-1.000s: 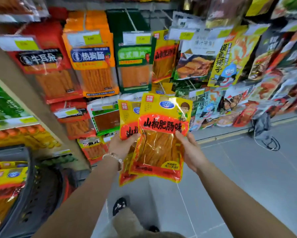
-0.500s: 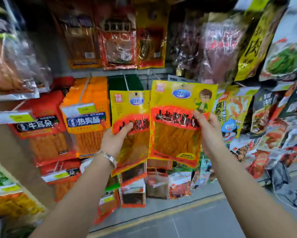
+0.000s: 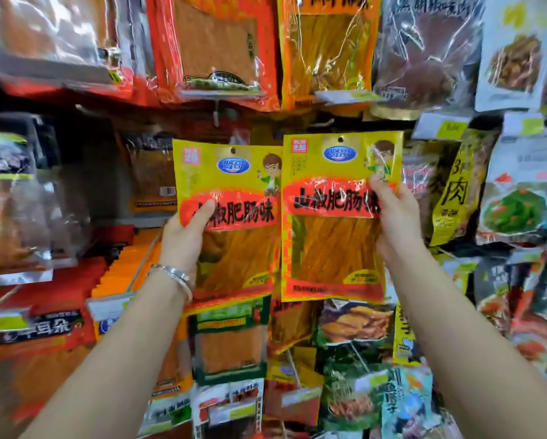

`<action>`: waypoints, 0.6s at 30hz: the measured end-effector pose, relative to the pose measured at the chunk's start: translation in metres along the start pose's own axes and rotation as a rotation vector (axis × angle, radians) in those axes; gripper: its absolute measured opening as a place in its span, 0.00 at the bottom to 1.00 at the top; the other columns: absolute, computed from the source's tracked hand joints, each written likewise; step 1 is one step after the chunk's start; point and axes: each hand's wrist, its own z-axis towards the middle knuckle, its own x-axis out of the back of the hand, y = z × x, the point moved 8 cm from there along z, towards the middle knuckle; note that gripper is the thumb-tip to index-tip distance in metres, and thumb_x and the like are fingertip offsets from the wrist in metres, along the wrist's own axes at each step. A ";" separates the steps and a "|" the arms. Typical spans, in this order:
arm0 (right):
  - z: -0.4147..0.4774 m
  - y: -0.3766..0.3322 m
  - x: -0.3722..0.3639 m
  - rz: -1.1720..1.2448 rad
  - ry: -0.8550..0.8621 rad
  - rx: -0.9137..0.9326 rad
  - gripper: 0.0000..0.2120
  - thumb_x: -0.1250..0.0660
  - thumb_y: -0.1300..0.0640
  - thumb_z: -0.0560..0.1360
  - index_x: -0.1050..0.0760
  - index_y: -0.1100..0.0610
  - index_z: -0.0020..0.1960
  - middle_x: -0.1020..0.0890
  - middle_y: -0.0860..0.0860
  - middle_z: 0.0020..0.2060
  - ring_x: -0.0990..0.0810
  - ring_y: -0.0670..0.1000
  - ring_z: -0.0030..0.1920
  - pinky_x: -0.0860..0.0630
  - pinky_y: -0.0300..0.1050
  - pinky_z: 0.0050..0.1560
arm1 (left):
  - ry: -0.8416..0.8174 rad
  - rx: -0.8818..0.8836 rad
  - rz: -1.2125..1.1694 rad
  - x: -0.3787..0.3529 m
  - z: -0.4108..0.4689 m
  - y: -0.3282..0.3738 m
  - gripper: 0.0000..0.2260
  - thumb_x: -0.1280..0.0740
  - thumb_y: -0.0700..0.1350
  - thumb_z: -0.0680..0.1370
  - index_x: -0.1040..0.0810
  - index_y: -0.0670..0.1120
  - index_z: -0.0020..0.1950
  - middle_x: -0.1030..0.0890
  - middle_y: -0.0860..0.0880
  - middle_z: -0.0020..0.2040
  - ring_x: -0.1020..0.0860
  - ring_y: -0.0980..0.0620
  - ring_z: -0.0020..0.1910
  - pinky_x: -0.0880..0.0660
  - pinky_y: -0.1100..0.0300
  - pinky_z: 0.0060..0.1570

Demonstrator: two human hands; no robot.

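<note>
Two matching snack packets are held side by side at the centre of the frame, in front of a hanging display of packets (image 3: 215,49) that fills the frame from edge to edge. The left grip (image 3: 183,239) holds the left packet (image 3: 237,242) by its left edge: the thumb (image 3: 202,210) lies across the red title band on the front, and the other fingers are hidden behind the film, so the grip pinches the packet between thumb and fingers. A bracelet (image 3: 174,274) sits on that wrist. The right grip (image 3: 395,223) pinches the right packet (image 3: 332,248) in the same way at its right edge, with its thumb (image 3: 376,188) on the front near the end of the title band and its fingers out of sight behind. The right packet sits slightly higher, and its inner edge touches or just overlaps the inner edge of the left packet. Both hang upright with their faces towards the camera. Each has a small punched hole in its yellow header, the left hole (image 3: 233,150) and the right hole (image 3: 340,140), and both holes are free. The step in hand appears to be presenting the pair to the dark gap in the display just above and behind them, probably for hanging. The next move would call for lining one hole up with a peg and sliding the header on. No peg can be made out clearly in the shadow, so the target must be found first.
</note>
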 end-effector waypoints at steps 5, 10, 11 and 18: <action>0.036 -0.010 -0.013 0.001 -0.034 -0.028 0.04 0.30 0.54 0.73 0.21 0.52 0.47 0.14 0.49 0.42 0.16 0.50 0.45 0.21 0.47 0.46 | 0.141 -0.007 -0.021 0.000 0.017 0.001 0.06 0.29 0.53 0.70 0.20 0.52 0.36 0.19 0.55 0.35 0.20 0.52 0.39 0.23 0.59 0.39; 0.057 -0.003 -0.019 0.022 -0.059 -0.069 0.03 0.30 0.57 0.72 0.22 0.53 0.40 0.15 0.51 0.37 0.15 0.50 0.40 0.21 0.46 0.39 | 0.179 0.010 -0.022 0.000 0.024 -0.002 0.09 0.28 0.57 0.64 0.18 0.53 0.39 0.16 0.53 0.42 0.19 0.49 0.47 0.22 0.50 0.50; 0.059 0.000 -0.018 0.020 -0.066 -0.085 0.02 0.30 0.57 0.72 0.22 0.53 0.41 0.15 0.51 0.38 0.16 0.51 0.40 0.21 0.47 0.41 | 0.187 0.021 -0.027 0.000 0.024 -0.003 0.11 0.28 0.58 0.62 0.18 0.53 0.39 0.16 0.52 0.43 0.18 0.48 0.48 0.23 0.46 0.52; 0.065 0.016 -0.021 0.051 -0.080 -0.130 0.01 0.30 0.58 0.72 0.21 0.54 0.43 0.15 0.54 0.40 0.16 0.53 0.42 0.19 0.50 0.45 | 0.270 0.055 -0.033 0.017 0.023 -0.008 0.11 0.28 0.60 0.59 0.19 0.54 0.34 0.16 0.52 0.42 0.19 0.48 0.46 0.24 0.43 0.55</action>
